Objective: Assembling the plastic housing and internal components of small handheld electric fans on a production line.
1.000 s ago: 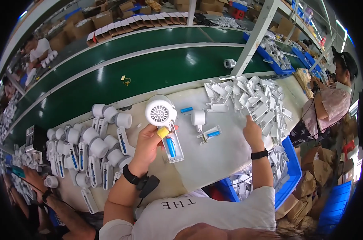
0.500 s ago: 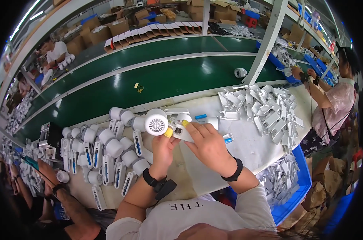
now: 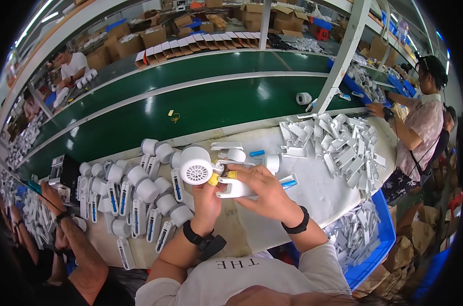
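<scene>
My left hand point(image 3: 207, 203) is closed around the neck of a white round head with a slotted vent grille point(image 3: 196, 172), perhaps a small hair dryer's or fan's. In my right hand point(image 3: 273, 198) is a white plastic handle piece point(image 3: 235, 188), its smooth side up, close against the head's neck. Yellow covers sit on some of my fingertips, and the joint between the two parts is partly hidden by them. Just beyond lie a blue cylinder point(image 3: 257, 153) and a white round head point(image 3: 271, 162). A handle shell with a blue cylinder inside point(image 3: 289, 183) rests by my right hand.
Several white heads with handles point(image 3: 145, 189) crowd the table's left. A heap of white shells point(image 3: 351, 143) lies at right, above a blue bin point(image 3: 382, 224) of more. Behind runs a green conveyor point(image 3: 216, 104). Co-workers' arms point(image 3: 83, 245) reach in at left; another person point(image 3: 420, 127) stands at right.
The handle piece in my right hand has turned from its open inner side to its smooth side and dropped slightly. The head has tipped and shifted a little left. The person at right has moved.
</scene>
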A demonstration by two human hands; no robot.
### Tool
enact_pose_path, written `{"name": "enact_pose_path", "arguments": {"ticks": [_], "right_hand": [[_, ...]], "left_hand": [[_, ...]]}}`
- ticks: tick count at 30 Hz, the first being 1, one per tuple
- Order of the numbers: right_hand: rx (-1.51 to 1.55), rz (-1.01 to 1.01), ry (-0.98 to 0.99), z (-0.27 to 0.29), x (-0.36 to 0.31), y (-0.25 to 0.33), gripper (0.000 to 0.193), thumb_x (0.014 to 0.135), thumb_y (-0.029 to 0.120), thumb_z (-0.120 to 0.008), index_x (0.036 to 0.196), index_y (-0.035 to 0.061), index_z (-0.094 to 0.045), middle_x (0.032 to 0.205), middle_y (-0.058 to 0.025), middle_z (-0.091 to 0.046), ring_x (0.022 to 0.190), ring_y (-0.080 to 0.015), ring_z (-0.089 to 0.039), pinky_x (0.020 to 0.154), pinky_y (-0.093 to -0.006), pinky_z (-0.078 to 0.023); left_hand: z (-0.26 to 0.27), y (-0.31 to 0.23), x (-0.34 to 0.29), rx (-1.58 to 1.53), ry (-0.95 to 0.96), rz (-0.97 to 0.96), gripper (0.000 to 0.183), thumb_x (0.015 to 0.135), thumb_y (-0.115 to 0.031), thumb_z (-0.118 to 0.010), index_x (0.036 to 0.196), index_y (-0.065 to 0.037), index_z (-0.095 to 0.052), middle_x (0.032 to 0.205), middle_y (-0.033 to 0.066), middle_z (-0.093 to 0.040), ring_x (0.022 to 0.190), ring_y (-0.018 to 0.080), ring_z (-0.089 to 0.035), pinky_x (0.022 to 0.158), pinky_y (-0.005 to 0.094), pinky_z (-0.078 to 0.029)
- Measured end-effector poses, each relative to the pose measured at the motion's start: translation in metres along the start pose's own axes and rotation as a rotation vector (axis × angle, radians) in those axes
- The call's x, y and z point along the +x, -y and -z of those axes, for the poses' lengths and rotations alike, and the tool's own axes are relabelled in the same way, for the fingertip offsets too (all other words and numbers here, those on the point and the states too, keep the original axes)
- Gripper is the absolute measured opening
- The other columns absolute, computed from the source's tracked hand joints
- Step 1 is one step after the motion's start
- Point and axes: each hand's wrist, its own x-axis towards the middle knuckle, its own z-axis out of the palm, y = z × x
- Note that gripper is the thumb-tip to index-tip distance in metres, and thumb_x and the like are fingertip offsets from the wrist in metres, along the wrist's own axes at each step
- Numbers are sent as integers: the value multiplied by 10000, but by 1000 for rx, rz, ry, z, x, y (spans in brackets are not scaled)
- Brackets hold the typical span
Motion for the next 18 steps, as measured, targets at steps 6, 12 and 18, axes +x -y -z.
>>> {"name": "enact_pose_path", "arguments": {"ticks": [6,12,18], "right_hand": [[16,36,-21,1,-2,-1,537,591,34,-683,1102,23,-519,1157,-84,-561,795,-238,-518,777,-343,-441],[-170,145,102,10,9,-7,530,616,63,-705,1113,48,-521,1151,-106,-559,862,-263,-565,748,-356,-461],[-337,-51,-87,12,-2,-3,567,648,95,-707,1172,33,-500,1187,-133,-537,989,-314,-564,809,-366,-468]], "left_hand": [[-12,0,-2,-21,-18,-33,285,864,-99,-537,1135,-13,-514,1128,111,-563,985,173,-570,823,296,-468],[9,10,-6,63,82,-88,245,854,-78,-534,1092,-21,-531,1055,82,-573,962,164,-566,838,305,-460],[-11,2,7,-145,-60,22,251,868,-81,-515,1110,-13,-508,1085,99,-567,979,186,-570,860,357,-465]]}}
